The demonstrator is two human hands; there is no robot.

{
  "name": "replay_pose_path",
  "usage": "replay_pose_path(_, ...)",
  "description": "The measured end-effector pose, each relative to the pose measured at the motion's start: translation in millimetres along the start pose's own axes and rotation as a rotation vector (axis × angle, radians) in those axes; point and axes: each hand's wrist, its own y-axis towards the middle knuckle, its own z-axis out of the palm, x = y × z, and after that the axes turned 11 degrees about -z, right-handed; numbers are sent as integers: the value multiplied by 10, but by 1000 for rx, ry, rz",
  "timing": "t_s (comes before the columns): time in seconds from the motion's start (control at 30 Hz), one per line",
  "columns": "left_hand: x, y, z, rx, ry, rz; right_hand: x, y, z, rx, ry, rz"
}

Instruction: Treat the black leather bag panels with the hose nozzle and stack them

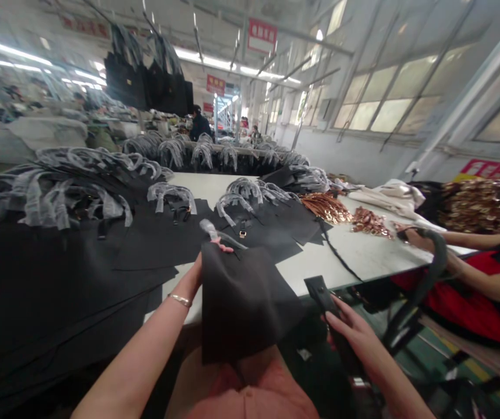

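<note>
My left hand point(220, 245) is closed on the top edge of a black bag panel point(245, 302), which hangs down over my lap. A handle in clear plastic wrap point(208, 228) sticks up beside those fingers. My right hand point(349, 321) is wrapped round a dark strap point(318, 291) with a flat, squared end and what looks like a small stud. The strap's lower part runs down past my wrist. The panel and the strap are apart.
Black panels with wrapped handles point(171, 198) lie on the white table point(341, 256). Brown straps with gold hardware point(326, 208) sit towards the right. At the right edge, a co-worker's arm point(472, 273) reaches over the table. Black bags point(145, 81) hang overhead.
</note>
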Motion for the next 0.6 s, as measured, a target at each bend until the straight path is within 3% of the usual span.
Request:
replay_pose_path(0.07,-1,75,-200,-147,48,-105,6,100,78,61,-27,17)
replay_pose_path(0.17,-102,165,-421,-379,122,-114,2,317,255,150,-73,57)
replay_pose_path(0.23,-134,174,-491,-527,198,-8,8,490,401,218,-103,72)
replay_pose_path(0.3,-46,134,-473,-636,433,202,28,664,555,305,-125,85)
replay_pose_path(0.37,186,57,-369,-571,775,407,59,824,697,385,-132,125)
replay_pose_path(0.43,511,-35,-226,-338,1022,454,85,964,810,459,-133,183)
replay_pose_path(0.47,678,-79,-159,-279,1110,453,93,1027,854,496,-130,208)
replay_pose_path(0.6,1117,-185,-32,-300,1277,489,95,1261,998,623,-103,236)
